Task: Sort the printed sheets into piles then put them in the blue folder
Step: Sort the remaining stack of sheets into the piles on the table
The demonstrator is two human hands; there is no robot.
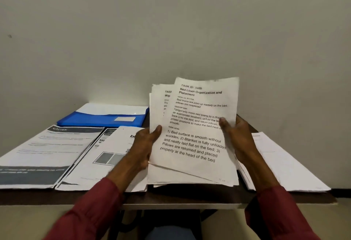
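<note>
I see both hands holding one stack of printed sheets (193, 144) up over the worktop (190, 196). The left hand (144, 144) curls round its left edge, thumb on the front page; the right hand (239, 139) pinches the right edge. The blue folder (102, 119) lies flat far left by the wall, behind two piles (43, 154); a third pile (284, 163) lies right.
</note>
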